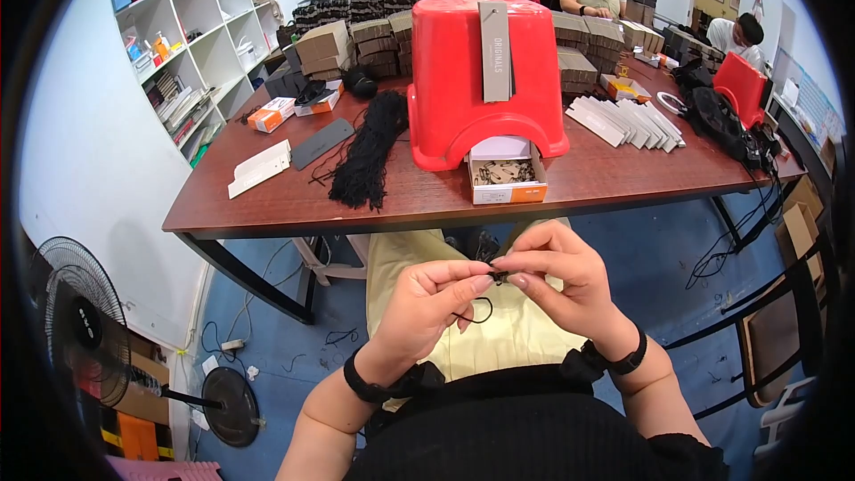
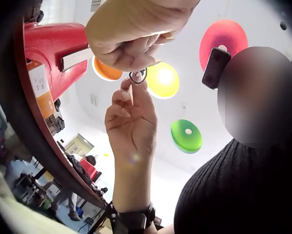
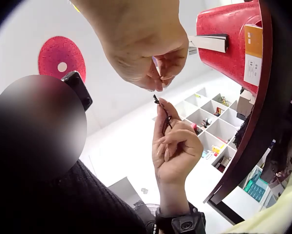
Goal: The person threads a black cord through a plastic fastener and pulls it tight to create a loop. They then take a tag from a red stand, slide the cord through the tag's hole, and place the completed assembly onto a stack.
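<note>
In front of the lap, my left hand (image 1: 432, 303) pinches a thin black cord (image 1: 488, 313) between thumb and forefinger. A loop of it hangs below the fingertips. My right hand (image 1: 565, 281) meets it from the other side, thumb and fingertips pinching at the cord's small dark end piece, which the fingers partly hide. In the right wrist view the left hand (image 3: 177, 146) holds the cord (image 3: 166, 117) upright, its end right below the fingertips of the right hand (image 3: 146, 53). A small black loop (image 2: 137, 76) shows between the hands in the left wrist view.
On the table (image 1: 623, 180) stand an upturned red stool (image 1: 485, 53) with a grey tag, a box of small dark pieces (image 1: 506, 174), a bundle of black cords (image 1: 374, 151) and fanned pale tags (image 1: 623, 122). A fan (image 1: 85, 325) stands left, a chair (image 1: 775, 338) right. Several people work behind.
</note>
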{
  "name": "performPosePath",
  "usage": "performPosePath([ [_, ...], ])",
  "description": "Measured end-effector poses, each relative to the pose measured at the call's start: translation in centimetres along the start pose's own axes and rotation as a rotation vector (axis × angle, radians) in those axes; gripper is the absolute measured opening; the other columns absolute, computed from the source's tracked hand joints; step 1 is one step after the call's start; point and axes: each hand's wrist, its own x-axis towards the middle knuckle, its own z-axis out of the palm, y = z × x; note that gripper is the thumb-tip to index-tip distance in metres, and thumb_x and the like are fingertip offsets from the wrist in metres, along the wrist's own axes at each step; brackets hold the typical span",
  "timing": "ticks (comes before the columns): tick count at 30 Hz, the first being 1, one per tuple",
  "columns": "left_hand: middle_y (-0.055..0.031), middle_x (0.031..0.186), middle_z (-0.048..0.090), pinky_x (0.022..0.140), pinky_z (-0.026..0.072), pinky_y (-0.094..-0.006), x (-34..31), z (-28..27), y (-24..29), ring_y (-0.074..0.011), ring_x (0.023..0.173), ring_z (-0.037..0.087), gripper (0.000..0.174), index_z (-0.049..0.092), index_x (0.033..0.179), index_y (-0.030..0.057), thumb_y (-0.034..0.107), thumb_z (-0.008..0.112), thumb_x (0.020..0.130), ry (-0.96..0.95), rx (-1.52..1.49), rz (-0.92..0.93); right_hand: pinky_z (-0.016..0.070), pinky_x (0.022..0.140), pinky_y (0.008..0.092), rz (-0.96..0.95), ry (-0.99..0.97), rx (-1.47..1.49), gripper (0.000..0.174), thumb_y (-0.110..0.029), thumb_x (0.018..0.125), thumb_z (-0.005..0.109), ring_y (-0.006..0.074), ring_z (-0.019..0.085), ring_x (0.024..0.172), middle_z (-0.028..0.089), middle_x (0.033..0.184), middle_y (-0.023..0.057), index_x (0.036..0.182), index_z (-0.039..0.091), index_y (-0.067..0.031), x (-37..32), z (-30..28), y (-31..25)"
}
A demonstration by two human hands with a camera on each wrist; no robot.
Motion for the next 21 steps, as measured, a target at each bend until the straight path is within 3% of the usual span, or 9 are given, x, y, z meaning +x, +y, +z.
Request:
performPosePath([
  [6, -0.0027, 0.071, 0.057, 0.044, 0.0377, -0.0175, 0.0, 0.1, 0.1, -0.0052, 0.051, 0.047, 0.018, 0.056, 0.092, -0.0017, 0.007, 0.056, 0.076, -0.003, 0.022, -0.004, 0.0431, 0.054, 0.0221, -0.064, 0.001, -0.076, 0.02, 0.007, 0.068, 0.055, 0.0144, 0.052, 0.065, 0.05, 0.079, 0.0087, 0.086, 0.059, -0.0008, 0.0, 0.1, 0.1],
  [9, -0.0026, 0.071, 0.057, 0.044, 0.0378, -0.0173, -0.1, 0.2, 0.1, -0.0047, 0.051, 0.047, 0.017, 0.057, 0.09, -0.0017, 0.008, 0.057, 0.076, 0.009, 0.068, -0.017, 0.0438, 0.052, 0.0221, -0.099, -0.001, -0.132, 0.018, 0.007, 0.068, 0.054, 0.0132, 0.052, 0.065, 0.05, 0.08, 0.0083, 0.084, 0.058, -0.0004, 0.0, 0.2, 0.0],
  [15, -0.0021, 0.069, 0.057, 0.044, 0.0372, -0.0165, -0.2, 0.3, 0.2, -0.0039, 0.051, 0.046, 0.014, 0.059, 0.086, -0.0022, 0.008, 0.056, 0.076, 0.035, 0.172, 0.017, 0.0415, 0.049, 0.019, 0.003, 0.035, -0.066, 0.01, 0.005, 0.071, 0.051, 0.0076, 0.049, 0.058, 0.048, 0.082, 0.0073, 0.08, 0.055, 0.0003, -0.5, 0.2, 0.2],
  [21, -0.0015, 0.066, 0.056, 0.043, 0.0361, -0.0158, -0.3, 0.4, 0.1, -0.0032, 0.05, 0.045, 0.013, 0.059, 0.084, -0.0023, 0.008, 0.056, 0.077, 0.041, 0.212, 0.14, 0.0406, 0.05, 0.018, 0.22, 0.092, 0.451, 0.005, 0.001, 0.076, 0.048, 0.0071, 0.048, 0.06, 0.045, 0.085, 0.0062, 0.079, 0.053, 0.0019, -1.8, 1.2, 0.9],
])
